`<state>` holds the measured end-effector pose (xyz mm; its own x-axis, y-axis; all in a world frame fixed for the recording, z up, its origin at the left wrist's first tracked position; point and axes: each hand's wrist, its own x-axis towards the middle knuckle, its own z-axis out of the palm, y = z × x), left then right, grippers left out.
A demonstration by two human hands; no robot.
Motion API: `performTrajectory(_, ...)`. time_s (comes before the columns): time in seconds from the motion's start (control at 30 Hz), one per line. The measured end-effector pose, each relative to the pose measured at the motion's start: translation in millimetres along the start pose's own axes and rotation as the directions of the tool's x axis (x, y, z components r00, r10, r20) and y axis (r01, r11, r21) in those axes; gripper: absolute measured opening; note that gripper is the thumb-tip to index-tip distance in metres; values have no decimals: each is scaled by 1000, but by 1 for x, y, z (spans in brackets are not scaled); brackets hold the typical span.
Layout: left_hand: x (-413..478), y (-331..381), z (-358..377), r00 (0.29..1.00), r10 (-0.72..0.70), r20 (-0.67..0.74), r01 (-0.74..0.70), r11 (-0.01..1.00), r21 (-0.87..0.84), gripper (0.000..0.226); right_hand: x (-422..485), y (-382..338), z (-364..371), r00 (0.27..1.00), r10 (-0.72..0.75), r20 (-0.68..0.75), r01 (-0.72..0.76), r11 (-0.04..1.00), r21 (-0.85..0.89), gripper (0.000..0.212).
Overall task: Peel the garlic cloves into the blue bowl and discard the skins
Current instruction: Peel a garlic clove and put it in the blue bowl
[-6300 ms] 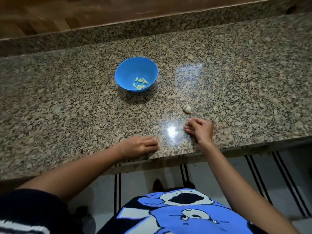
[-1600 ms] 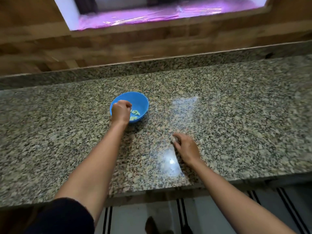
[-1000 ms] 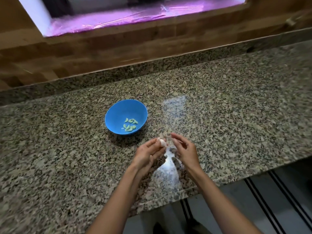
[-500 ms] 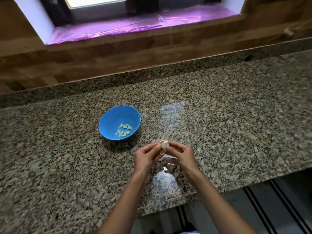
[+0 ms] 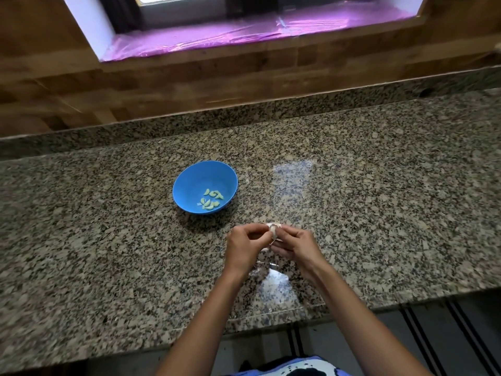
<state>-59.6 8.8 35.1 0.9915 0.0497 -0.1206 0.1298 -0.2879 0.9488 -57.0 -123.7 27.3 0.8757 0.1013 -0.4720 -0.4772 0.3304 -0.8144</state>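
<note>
Speckled granite countertop (image 5: pixel 379 185) fills the middle of the frame. Wood-panelled wall (image 5: pixel 244 77) runs above it, with a purple-filmed window ledge (image 5: pixel 244 36) at top centre.

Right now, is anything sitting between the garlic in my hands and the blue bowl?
Nothing visible does. The left hand and right hand pinch the garlic clove over the counter. The blue bowl sits beyond it to the left, holding only peeled cloves.
</note>
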Motion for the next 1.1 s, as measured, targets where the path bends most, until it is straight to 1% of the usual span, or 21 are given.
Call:
performTrajectory(0.1,2,-3,0,1000,18,-19,-17,999,35,19,0,-1,0,1000,-7,14,8,1000,-26,26)
performTrajectory(0.23,1,-7,4,994,78,-78,-61,976,207,13,0,3,6,999,-44,5,44,997,-71,16)
performTrajectory(0.33,1,-10,9,990,94,-110,-68,973,220,13,2,7,11,997,-65,-29,63,996,-56,12)
performTrajectory(0.4,2,-13,10,990,72,-124,-49,982,184,13,3,10,12,997,-57,-47,55,998,-27,12)
performTrajectory(0.47,3,-17,7,994,35,-104,-21,990,138,13,4,11,10,998,-27,-52,26,1000,-13,12)
performTrajectory(0.5,5,-19,5,998,6,-65,0,996,89,13,5,11,8,999,-8,-44,8,1000,-9,12)
performTrajectory(0.6,7,-23,-2,992,-76,104,91,986,-143,13,7,11,-2,999,50,-1,-50,998,-30,15)
performTrajectory(0.63,8,-25,-5,988,-86,127,107,980,-170,14,8,11,-4,998,67,12,-66,996,-62,16)
performTrajectory(0.7,8,-27,-8,986,-92,137,118,974,-194,15,9,10,-8,994,107,39,-102,990,-100,18)
performTrajectory(0.83,9,-27,-12,980,-98,175,144,949,-280,11,8,5,-10,984,163,75,-159,986,-58,16)
performTrajectory(0.93,9,-27,-13,978,-78,195,132,951,-279,13,7,5,-11,986,154,67,-151,987,-57,16)
performTrajectory(1.1,3,-30,-11,983,-70,172,119,949,-293,19,7,7,-12,980,184,74,-179,982,-68,21)
